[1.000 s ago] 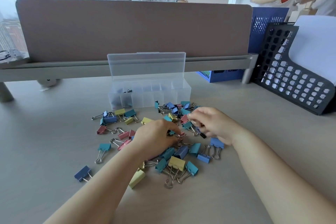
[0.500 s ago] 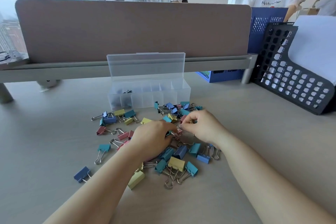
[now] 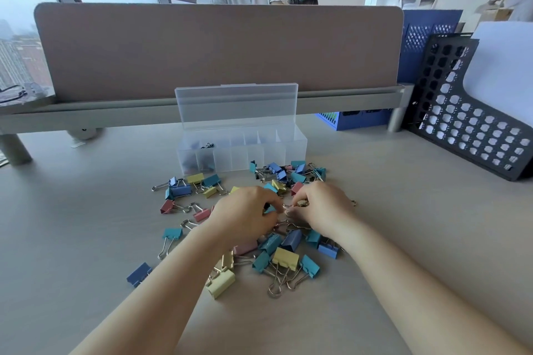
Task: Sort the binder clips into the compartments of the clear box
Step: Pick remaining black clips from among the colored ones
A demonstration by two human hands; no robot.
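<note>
- Your left hand [image 3: 245, 215] lies knuckles-up on the middle of the binder clips [image 3: 285, 256], fingers curled down into the pile. I cannot tell whether it grips one.
- Your right hand [image 3: 323, 207] meets it fingertip to fingertip, thumb and forefinger pinching a small yellowish clip [image 3: 302, 203] at the top of the pile.
- The binder clips, blue, teal, yellow and pink, lie loose on the counter [image 3: 86, 253], just in front of the clear box [image 3: 259, 153].
- The clear box stands before the divider panel [image 3: 202, 49], its lid [image 3: 236, 105] upright. Dark clips [image 3: 205, 160] sit in compartments toward its left end.
- A black perforated rack [image 3: 467, 124] stands at the counter's far right.
</note>
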